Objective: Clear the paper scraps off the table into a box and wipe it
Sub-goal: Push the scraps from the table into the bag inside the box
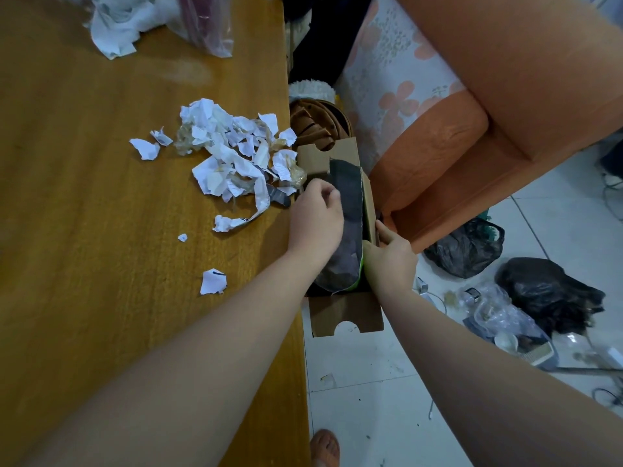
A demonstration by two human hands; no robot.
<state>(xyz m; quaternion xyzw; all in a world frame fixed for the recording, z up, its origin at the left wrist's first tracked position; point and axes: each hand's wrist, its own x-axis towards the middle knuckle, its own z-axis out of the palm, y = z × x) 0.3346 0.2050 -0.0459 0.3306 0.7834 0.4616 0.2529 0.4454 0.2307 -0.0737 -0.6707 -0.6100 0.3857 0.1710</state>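
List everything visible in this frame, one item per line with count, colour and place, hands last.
table: one, brown wood, left half.
paper scraps: one pile plus a few strays, white, by the table's right edge.
cardboard box: one, brown with a dark liner, off the table's edge.
armchair: one, orange, upper right.
black bags: two, on the tiled floor, right.
clear plastic bag: one, table's far end.
left hand: at the box's table side, fingers curled.
right hand: gripping the box's outer wall.

White scraps (pixel 232 153), brown box (pixel 347 320)
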